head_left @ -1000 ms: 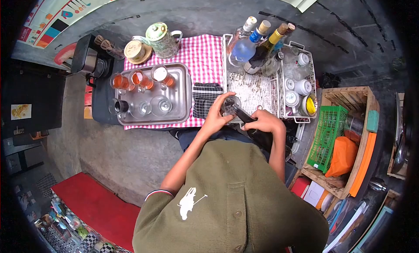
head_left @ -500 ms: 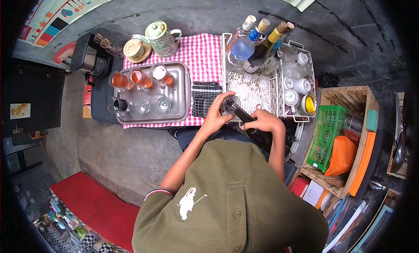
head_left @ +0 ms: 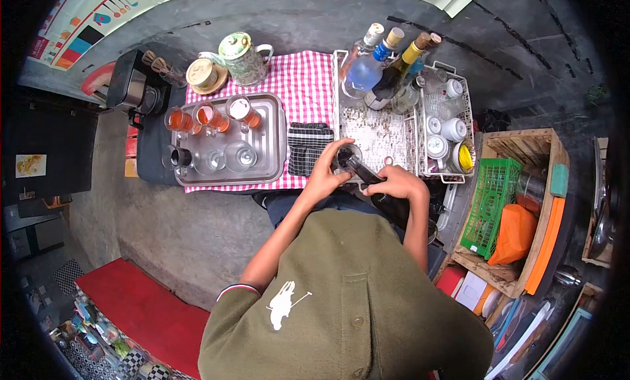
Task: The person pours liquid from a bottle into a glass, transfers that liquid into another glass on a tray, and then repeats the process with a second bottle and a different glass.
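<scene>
My left hand (head_left: 324, 177) is closed around a clear glass (head_left: 355, 150) at the front edge of the white wire rack. In my right hand (head_left: 403, 183) is a dark bottle (head_left: 365, 171), tilted so that its neck points into the glass's mouth. Dark liquid shows inside the glass; its level is hard to make out. The lower part of the bottle is partly hidden behind my right hand and shirt. Left of my hands, a metal tray (head_left: 266, 173) carries three glasses of reddish drink (head_left: 209, 118), two clear glasses (head_left: 240, 157) and one with dark liquid (head_left: 180, 158).
A folded black checked cloth (head_left: 310, 147) lies beside the tray. Several tall bottles (head_left: 387, 78) stand at the rack's back, with jars (head_left: 454, 129) at its right. Behind the tray are a green teapot (head_left: 244, 62) and a lidded cup (head_left: 201, 74). A wooden crate (head_left: 554, 203) stands right.
</scene>
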`<state>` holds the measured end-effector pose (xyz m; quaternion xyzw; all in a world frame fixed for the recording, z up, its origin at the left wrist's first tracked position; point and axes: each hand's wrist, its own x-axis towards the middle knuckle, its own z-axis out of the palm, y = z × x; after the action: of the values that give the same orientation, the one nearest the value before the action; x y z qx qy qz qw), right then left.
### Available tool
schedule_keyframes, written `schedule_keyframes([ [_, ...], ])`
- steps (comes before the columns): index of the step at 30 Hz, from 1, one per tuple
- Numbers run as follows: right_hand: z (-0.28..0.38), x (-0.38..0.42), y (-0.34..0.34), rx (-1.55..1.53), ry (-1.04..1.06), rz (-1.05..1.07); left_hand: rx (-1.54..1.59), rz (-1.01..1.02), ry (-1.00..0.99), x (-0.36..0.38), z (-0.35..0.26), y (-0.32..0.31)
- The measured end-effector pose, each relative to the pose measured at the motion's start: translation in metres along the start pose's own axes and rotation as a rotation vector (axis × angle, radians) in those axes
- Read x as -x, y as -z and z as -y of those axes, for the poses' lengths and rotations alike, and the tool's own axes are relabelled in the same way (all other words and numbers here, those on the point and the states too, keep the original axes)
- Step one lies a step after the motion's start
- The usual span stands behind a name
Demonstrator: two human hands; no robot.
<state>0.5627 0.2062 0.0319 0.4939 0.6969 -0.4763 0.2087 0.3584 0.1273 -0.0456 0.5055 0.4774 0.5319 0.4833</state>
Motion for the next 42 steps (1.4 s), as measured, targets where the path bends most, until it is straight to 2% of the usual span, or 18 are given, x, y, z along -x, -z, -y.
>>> schedule_keyframes([
  [42, -0.0063, -0.0041, -0.0021, 0.012, 0.032, -0.003, -0.005, 0.005, 0.029, 0.0001, -0.0020, 0.0007],
])
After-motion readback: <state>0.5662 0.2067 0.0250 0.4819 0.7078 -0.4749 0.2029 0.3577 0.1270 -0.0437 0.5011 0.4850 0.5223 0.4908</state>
